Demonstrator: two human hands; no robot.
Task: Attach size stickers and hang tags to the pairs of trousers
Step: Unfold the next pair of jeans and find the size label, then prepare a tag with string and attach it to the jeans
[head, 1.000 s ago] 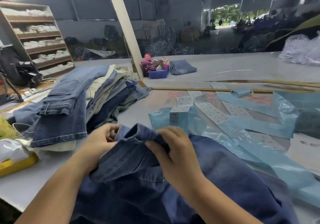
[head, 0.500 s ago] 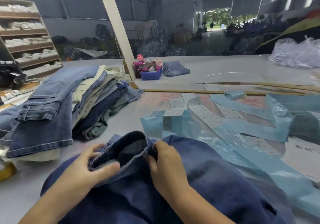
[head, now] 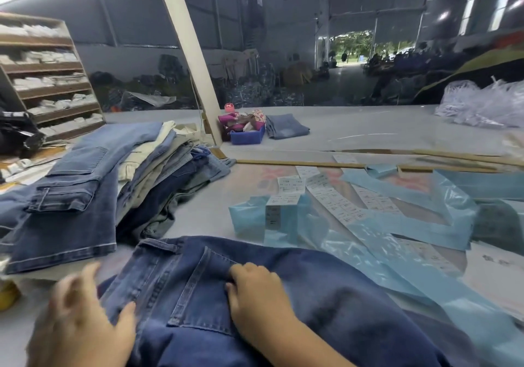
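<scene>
At the near edge of the desk [head: 204, 213], dark jeans [head: 283, 295] are lying flat. Right hand [head: 255, 295] fingers are curling, pinching denim; left hand [head: 82, 318] is resting spread, blurry. Smoothing the cloth should help the stickers [head: 334, 202], lying mid-desk, stick well.

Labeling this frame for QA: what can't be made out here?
- Left hand, head view: motion-blurred, contact with the dark jeans unclear.
- Right hand: fingertips curled into denim, grip hidden.
- Sticker strips: print too small to read.
- Jeans' lower part: cut by bottom edge.
</scene>
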